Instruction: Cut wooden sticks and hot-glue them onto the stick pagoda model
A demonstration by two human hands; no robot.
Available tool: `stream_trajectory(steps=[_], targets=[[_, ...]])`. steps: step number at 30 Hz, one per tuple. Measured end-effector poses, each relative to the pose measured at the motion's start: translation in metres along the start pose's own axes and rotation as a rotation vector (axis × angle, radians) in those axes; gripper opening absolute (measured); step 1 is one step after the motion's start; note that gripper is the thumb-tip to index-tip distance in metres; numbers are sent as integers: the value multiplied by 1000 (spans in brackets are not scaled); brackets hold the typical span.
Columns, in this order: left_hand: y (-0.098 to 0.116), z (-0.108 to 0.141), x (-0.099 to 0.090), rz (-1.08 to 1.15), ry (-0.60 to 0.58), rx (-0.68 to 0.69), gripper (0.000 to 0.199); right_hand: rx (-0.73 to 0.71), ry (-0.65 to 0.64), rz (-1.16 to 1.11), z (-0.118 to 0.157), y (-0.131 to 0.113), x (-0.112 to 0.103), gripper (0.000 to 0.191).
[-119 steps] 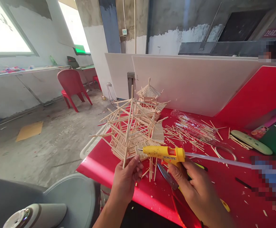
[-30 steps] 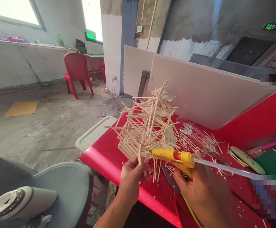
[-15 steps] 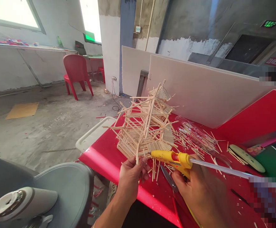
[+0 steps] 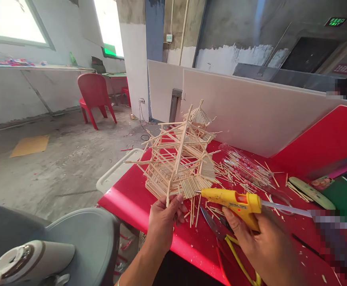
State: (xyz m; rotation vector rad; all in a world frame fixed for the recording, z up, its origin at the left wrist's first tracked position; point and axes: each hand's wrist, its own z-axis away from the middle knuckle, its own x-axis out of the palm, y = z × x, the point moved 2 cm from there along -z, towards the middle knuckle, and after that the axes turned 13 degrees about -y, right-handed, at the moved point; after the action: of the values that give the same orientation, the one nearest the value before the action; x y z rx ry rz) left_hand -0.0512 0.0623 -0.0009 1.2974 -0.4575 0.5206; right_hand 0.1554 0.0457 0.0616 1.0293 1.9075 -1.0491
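A tiered structure of thin wooden sticks (image 4: 177,159) stands on the red table (image 4: 128,198). My left hand (image 4: 165,216) pinches the lower end of a stick frame at the structure's near side. In my right hand (image 4: 253,238) is a yellow hot glue gun (image 4: 233,198), with a clear glue stick (image 4: 286,207) out of its back. The gun's nozzle points left, a little to the right of my left fingers and apart from them. Behind the near frame rises a small peaked stick roof (image 4: 200,116).
Scissors (image 4: 212,222) and yellow-handled pliers (image 4: 240,260) lie near my right hand. Loose sticks in plastic (image 4: 247,167) and a green case (image 4: 312,192) are at the right. A grey stool (image 4: 86,238) holds a white bottle (image 4: 39,260). White boards (image 4: 235,107) stand behind.
My right hand has moved the glue gun right, away from my left fingers. More of the yellow-handled pliers shows. My left hand keeps its grip while the view has shifted slightly.
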Motion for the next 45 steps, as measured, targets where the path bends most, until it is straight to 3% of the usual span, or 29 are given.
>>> stream_trajectory(steps=[8,21,35,45], targets=[[5,-3,6,-68,33,22,38,121,-49,-155,22,36,0,31],[8,-3,13,-84,80,8,39,151,-58,-300,22,38,1,30],[6,-4,22,-110,193,-1,36,199,-112,-413,41,53,19,32],[6,-7,28,-117,188,28,33,294,-152,-491,57,68,26,37]])
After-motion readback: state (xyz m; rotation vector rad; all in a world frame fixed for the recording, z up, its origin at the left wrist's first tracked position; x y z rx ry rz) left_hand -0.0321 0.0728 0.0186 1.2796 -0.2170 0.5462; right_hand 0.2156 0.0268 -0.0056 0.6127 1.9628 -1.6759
